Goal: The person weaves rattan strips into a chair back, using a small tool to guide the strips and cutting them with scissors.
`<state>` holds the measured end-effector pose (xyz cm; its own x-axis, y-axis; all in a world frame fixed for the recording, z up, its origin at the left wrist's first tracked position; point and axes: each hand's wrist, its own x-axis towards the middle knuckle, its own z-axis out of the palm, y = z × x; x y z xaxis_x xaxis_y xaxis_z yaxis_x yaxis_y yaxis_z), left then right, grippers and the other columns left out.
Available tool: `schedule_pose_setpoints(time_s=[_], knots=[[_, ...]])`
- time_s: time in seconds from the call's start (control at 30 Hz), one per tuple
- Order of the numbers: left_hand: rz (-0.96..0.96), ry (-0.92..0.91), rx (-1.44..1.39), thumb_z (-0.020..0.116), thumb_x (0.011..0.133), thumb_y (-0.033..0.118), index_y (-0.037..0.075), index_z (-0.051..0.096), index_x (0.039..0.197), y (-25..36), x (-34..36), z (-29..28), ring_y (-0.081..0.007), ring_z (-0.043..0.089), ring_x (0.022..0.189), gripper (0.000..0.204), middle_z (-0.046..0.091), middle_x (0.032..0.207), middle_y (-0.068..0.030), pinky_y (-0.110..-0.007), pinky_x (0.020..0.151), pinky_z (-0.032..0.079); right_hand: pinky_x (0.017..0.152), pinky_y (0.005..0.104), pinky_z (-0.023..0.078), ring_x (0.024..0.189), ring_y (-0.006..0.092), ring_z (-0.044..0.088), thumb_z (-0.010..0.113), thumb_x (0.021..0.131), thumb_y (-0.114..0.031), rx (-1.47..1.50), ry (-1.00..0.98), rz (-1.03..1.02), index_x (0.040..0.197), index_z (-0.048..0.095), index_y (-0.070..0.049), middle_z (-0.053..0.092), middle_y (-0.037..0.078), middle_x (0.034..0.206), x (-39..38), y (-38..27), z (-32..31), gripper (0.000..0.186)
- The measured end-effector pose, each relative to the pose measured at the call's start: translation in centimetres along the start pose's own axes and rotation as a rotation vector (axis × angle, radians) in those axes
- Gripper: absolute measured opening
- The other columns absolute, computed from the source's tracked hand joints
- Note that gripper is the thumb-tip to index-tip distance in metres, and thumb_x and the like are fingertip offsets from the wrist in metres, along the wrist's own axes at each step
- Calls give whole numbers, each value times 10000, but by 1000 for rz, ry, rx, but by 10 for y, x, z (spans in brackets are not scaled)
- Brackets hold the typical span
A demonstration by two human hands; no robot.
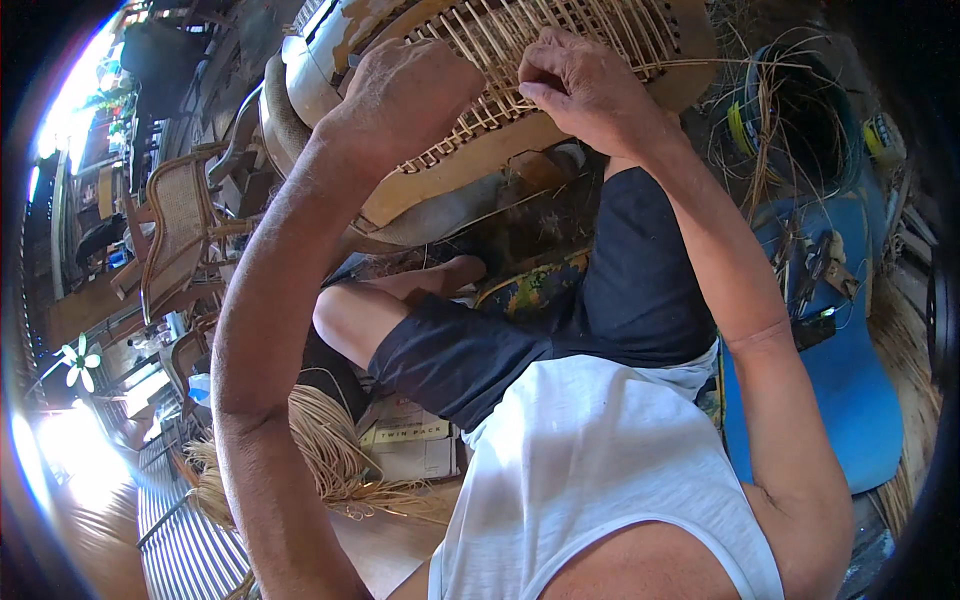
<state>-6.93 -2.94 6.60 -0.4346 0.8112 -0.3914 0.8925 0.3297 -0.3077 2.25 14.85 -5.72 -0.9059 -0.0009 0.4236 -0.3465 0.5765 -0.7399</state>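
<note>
In front of me is a curved wooden frame (420,192) strung with rows of pale cane strands (630,35). My left hand (415,92) rests over the left part of the woven strands, knuckles up, its fingertips hidden beneath it. Above the middle of the weave, my right hand (585,85) is closed in a pinch, thumb toward the index finger. A long loose cane strand (700,63) runs from beside the right hand out to the right. What the right fingers pinch is too small to make out.
At the right stands a dark bucket (815,130) with loose cane ends. Hand tools (825,265) lie on a blue sheet (850,400). Left of me are a bundle of cane (325,440), a cardboard box (410,450), a cane-backed chair (180,215) and a white fan (80,362).
</note>
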Motion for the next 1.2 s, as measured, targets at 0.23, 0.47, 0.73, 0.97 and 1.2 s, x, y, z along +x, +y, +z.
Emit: schedule_pose_setpoints(time_s=[0.23, 0.47, 0.73, 0.97, 1.2], knots=[[-44, 357, -333, 725, 918, 207, 137, 772, 1129, -18, -21, 14, -292, 732, 862, 227, 758, 947, -103, -409, 798, 567, 740, 388, 522, 795, 245, 638, 714, 930, -108, -75, 29, -87, 957, 663, -36, 598, 98, 846, 2, 5, 2, 92], [-841, 488, -1752, 734, 982, 315, 25, 715, 1162, 58, -66, 64, -119, 641, 810, 341, 713, 950, -52, -288, 724, 522, 804, 454, 543, 880, 306, 647, 676, 968, -123, -28, 163, -12, 1003, 647, -51, 588, 118, 978, -9, -17, 6, 85], [-937, 495, -2126, 603, 1077, 258, 24, 666, 1229, 116, -68, 88, -89, 575, 672, 286, 651, 838, -26, -223, 581, 458, 788, 396, 560, 870, 258, 651, 714, 949, -118, 14, 113, 33, 977, 675, -38, 582, 86, 998, -16, -14, 8, 93], [-877, 525, -1435, 568, 1088, 301, -10, 674, 1177, 103, -45, 78, -47, 459, 670, 340, 510, 716, 29, -259, 576, 400, 778, 400, 553, 880, 260, 646, 710, 931, -91, -65, 93, 40, 937, 689, -47, 599, 88, 968, -8, -15, 8, 49], [-1047, 747, -1436, 698, 919, 202, -27, 729, 893, 88, -7, 67, -203, 654, 611, 232, 688, 670, -138, -363, 658, 535, 796, 409, 536, 907, 265, 636, 720, 918, -107, -73, 72, 72, 944, 690, -48, 594, 95, 961, -7, -24, 7, 71]])
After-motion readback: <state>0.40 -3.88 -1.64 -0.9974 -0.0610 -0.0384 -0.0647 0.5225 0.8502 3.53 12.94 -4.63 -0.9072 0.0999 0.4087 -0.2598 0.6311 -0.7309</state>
